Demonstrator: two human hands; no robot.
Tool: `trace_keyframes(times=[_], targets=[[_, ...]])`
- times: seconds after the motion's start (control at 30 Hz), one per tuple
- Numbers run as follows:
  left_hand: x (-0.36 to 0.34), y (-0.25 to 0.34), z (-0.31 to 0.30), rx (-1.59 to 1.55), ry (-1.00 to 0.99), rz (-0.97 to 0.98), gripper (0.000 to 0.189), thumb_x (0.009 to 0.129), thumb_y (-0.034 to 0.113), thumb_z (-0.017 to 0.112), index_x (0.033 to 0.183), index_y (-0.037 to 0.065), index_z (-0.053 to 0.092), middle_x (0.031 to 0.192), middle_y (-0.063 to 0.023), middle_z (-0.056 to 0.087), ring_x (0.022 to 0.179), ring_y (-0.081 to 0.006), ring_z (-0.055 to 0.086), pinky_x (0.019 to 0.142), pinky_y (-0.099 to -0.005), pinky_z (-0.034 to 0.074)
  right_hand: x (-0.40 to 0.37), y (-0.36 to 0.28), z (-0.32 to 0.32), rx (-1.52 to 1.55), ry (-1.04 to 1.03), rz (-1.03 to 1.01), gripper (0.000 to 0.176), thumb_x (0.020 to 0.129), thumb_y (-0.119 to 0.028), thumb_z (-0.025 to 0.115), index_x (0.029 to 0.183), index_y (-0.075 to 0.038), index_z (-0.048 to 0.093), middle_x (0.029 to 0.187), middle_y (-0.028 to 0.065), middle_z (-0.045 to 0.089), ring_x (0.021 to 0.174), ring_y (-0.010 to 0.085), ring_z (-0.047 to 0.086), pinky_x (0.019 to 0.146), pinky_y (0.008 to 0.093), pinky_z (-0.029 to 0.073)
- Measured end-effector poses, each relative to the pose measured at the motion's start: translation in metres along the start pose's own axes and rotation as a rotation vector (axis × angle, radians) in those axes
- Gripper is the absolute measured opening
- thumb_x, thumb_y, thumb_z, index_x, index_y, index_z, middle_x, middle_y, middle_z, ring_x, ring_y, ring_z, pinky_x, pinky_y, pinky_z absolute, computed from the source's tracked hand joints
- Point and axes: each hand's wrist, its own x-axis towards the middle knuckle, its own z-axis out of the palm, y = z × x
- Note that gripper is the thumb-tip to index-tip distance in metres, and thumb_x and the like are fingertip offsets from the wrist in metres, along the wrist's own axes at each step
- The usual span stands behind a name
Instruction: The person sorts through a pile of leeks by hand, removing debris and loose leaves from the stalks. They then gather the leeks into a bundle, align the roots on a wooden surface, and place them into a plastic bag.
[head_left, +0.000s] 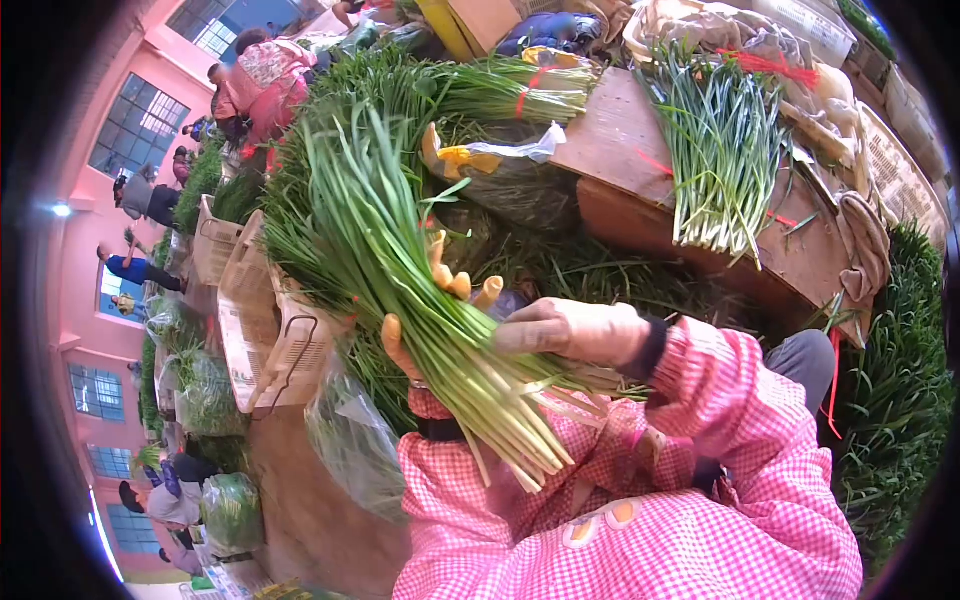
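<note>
This is an open-air vegetable market. Tied bundles point(520, 90) of long green stalks lie heaped across the top centre, a sheaf point(720, 150) lies on a wooden table point(620, 140) at upper right, and a bunch point(380, 230) fills the centre. Bags point(355, 440) of greens and crates point(260, 320) line the lower left. At far left, people point(150, 195) stand among more greens before a pink building point(90, 250).

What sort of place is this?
Probably an open-air vegetable market or packing spot: left hand and right hand grip a chive bundle, tied bundles lie on a wooden table, and bagged greens and crates stand nearby.
</note>
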Motion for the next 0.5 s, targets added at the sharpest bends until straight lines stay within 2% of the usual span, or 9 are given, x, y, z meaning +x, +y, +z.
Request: trace_keyframes(times=[0.03,0.07,0.13,0.2,0.27,0.3,0.4,0.47,0.5], targets=[[-0.003,0.003,0.000,0.028,0.015,0.037,0.089,0.086,0.038,0.056,0.142,-0.002,-0.001,0.120,-0.0149,0.048,0.117,-0.0285,0.048,0.107,-0.0562,0.023,-0.008,-0.008,-0.001,-0.263,0.069,-0.029,0.068,0.087,-0.057,0.045,0.117,0.003,0.055,0.110,0.0176,0.061,0.098,0.0213,0.059,0.087,0.0338,0.045],[-0.006,0.007,0.000,0.056,0.029,0.070,0.089,0.089,0.037,0.052,0.142,-0.003,-0.007,0.119,-0.0144,0.046,0.118,-0.0272,0.046,0.108,-0.0555,0.022,-0.018,-0.012,0.002,-0.288,0.182,-0.012,0.062,0.087,-0.049,0.053,0.118,0.004,0.053,0.110,0.0183,0.060,0.099,0.0247,0.059,0.089,0.0347,0.045],[-0.004,0.010,-0.003,-0.002,-0.010,0.082,0.089,0.089,0.037,0.052,0.142,-0.002,-0.008,0.120,-0.0148,0.046,0.120,-0.0266,0.045,0.109,-0.0539,0.022,-0.033,-0.011,0.014,-0.242,0.270,-0.130,0.050,0.081,-0.020,0.068,0.123,0.000,0.050,0.112,0.0174,0.058,0.100,0.0273,0.059,0.087,0.0358,0.047],[-0.004,0.012,-0.005,0.009,-0.032,0.101,0.089,0.089,0.036,0.053,0.142,-0.002,-0.008,0.119,-0.0151,0.046,0.119,-0.0262,0.046,0.109,-0.0528,0.023,-0.032,-0.006,0.022,-0.811,0.344,-0.464,0.046,0.076,-0.025,0.070,0.118,-0.011,0.056,0.107,0.0135,0.060,0.095,0.0303,0.060,0.082,0.0379,0.049],[-0.005,0.015,-0.008,0.094,-0.040,0.123,0.089,0.089,0.035,0.053,0.142,-0.002,-0.008,0.118,-0.0152,0.047,0.116,-0.0261,0.047,0.109,-0.0523,0.024,-0.029,-0.008,0.029,-1.277,0.355,-0.400,0.035,0.074,-0.023,0.066,0.107,-0.014,0.059,0.095,0.0063,0.062,0.085,0.0254,0.062,0.072,0.0372,0.050],[-0.007,0.012,0.002,0.070,0.131,0.152,0.088,0.089,0.034,0.054,0.141,-0.004,-0.006,0.115,-0.0150,0.049,0.107,-0.0254,0.050,0.107,-0.0495,0.028,-0.031,-0.007,0.031,-1.318,0.352,-0.417,0.033,0.073,-0.022,0.065,0.104,-0.014,0.060,0.092,0.0047,0.061,0.082,0.0241,0.061,0.070,0.0365,0.050],[-0.011,0.022,-0.013,0.097,0.103,0.144,0.085,0.085,0.032,0.057,0.143,-0.002,0.005,0.117,-0.0134,0.052,0.106,-0.0234,0.053,0.107,-0.0491,0.030,-0.041,-0.006,0.034,-1.391,0.303,-0.459,0.032,0.069,-0.020,0.062,0.101,-0.018,0.059,0.081,0.0004,0.061,0.071,0.0208,0.061,0.063,0.0349,0.048],[-0.014,0.032,-0.018,0.109,0.155,0.163,0.088,0.083,0.029,0.059,0.142,-0.003,0.004,0.102,-0.0113,0.056,0.094,-0.0211,0.055,0.097,-0.0380,0.042,-0.067,-0.019,0.035,-1.408,0.202,-0.319,0.026,0.070,-0.020,0.064,0.096,-0.017,0.062,0.079,0.0004,0.061,0.069,0.0218,0.060,0.062,0.0351,0.047],[-0.013,0.034,-0.016,0.083,0.136,0.195,0.087,0.083,0.029,0.059,0.142,-0.003,0.004,0.101,-0.0108,0.057,0.094,-0.0211,0.056,0.097,-0.0380,0.042,-0.080,-0.010,0.029,-1.291,0.251,-0.325,0.022,0.070,-0.019,0.065,0.092,-0.016,0.063,0.078,0.0011,0.060,0.069,0.0223,0.060,0.062,0.0351,0.047]])
